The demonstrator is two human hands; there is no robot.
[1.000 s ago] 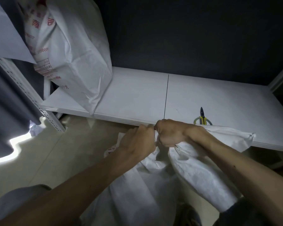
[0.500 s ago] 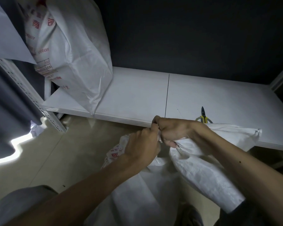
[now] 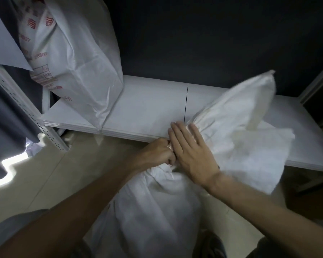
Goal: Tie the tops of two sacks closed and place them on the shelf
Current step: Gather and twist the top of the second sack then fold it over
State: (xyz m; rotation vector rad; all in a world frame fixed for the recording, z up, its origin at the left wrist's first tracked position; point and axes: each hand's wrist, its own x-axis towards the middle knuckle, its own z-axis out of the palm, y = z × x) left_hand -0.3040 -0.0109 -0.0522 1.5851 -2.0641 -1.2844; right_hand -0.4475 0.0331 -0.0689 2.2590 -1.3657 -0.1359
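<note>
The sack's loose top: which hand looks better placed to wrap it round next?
Probably the right hand: it lies open against the loose top, free to move, while the left hand grips the gathered neck of the sack.

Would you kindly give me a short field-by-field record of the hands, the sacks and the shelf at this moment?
left hand: fist grips the gathered neck of the front sack
right hand: flat, fingers straight, lying on the fabric just above the neck
loose top: flared over the shelf, blurred
printed sack: rests on the shelf's left end, its top out of view
tie: no knot visible on the front sack
</note>
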